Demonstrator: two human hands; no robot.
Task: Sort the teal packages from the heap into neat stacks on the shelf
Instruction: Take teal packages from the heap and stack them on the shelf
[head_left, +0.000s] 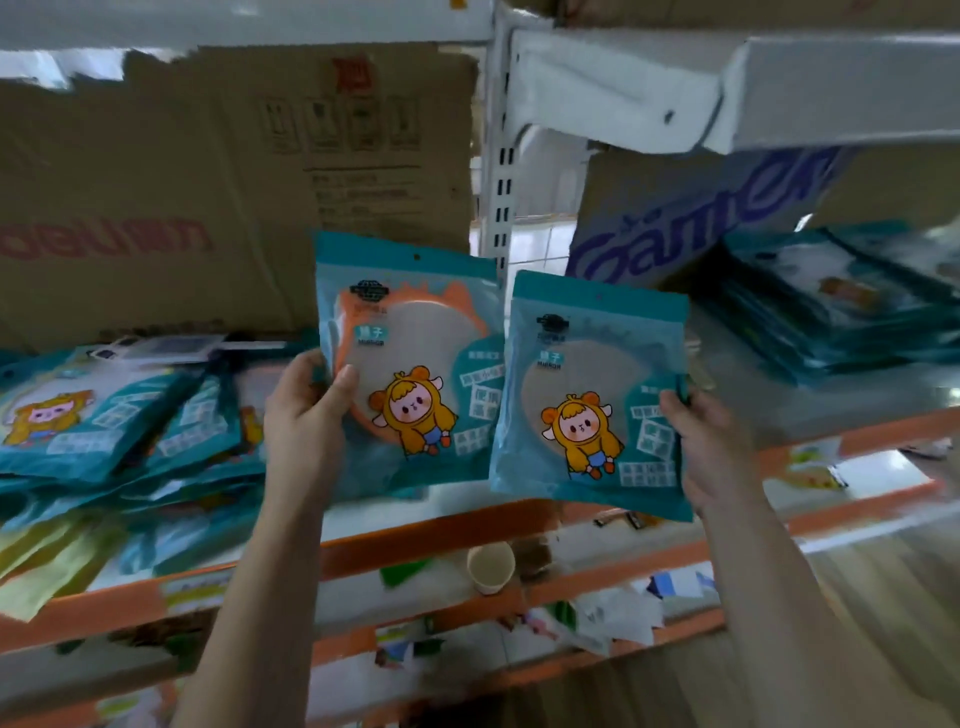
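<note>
I hold two teal packages upright in front of the shelf. My left hand (306, 410) grips the left edge of a teal package with an orange mirror (415, 338) inside. My right hand (711, 441) grips the right edge of a second teal package (592, 384) showing a pale round mirror. Both carry a cartoon figure in a yellow hood. A loose heap of teal packages (119, 431) lies on the shelf at the left. At the right, a neat stack of teal packages (841, 306) sits on the white shelf board (753, 415).
A big brown cardboard box (208, 171) stands behind the heap; another box with purple lettering (691, 223) stands behind the stack. A white slotted upright (498, 156) divides the bays. Orange-edged lower shelves hold a paper cup (491, 566) and scattered papers.
</note>
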